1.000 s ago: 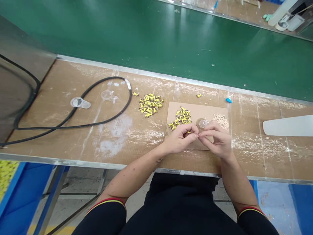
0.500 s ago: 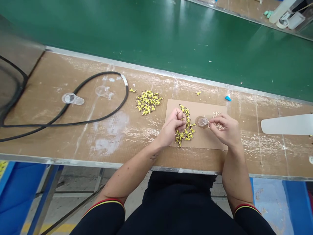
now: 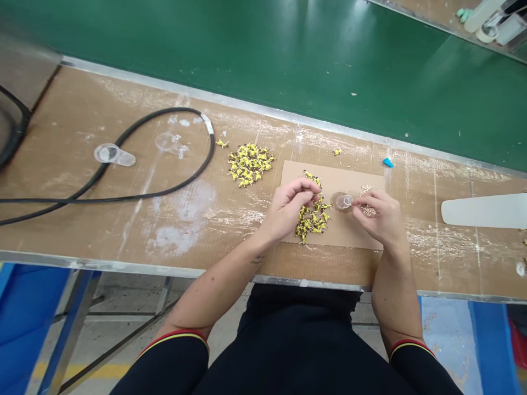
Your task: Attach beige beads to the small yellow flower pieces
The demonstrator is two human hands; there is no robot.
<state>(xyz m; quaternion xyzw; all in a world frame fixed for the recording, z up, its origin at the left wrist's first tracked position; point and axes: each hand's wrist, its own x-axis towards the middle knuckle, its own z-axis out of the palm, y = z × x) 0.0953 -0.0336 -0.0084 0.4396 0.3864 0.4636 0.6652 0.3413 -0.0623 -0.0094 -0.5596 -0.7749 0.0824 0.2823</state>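
My left hand (image 3: 290, 206) is over a loose pile of small yellow-and-black figures (image 3: 313, 220) on a flat cardboard sheet (image 3: 341, 238). Its fingers are curled and the thumb comes close to the index finger; whatever lies between them is too small to make out. My right hand (image 3: 379, 213) pinches thumb and index finger together at the rim of a small clear cup (image 3: 342, 201). A tiny thing may be in that pinch, but I cannot name it. Partly behind the right fingers lies a heap of tiny pale pieces (image 3: 368, 209).
Another pile of yellow figures (image 3: 249, 164) lies left of the sheet. Farther left, a black cable (image 3: 164, 192) loops beside a clear plastic scoop-like piece (image 3: 115, 155). A blue bit (image 3: 387, 162) and a long white object (image 3: 481, 210) are at the right. Green surface (image 3: 263, 66) runs behind.
My left hand has shifted slightly right over the yellow pile, its fingers a little less tightly folded. The right hand stays at the clear cup. The whole view has tilted slightly.
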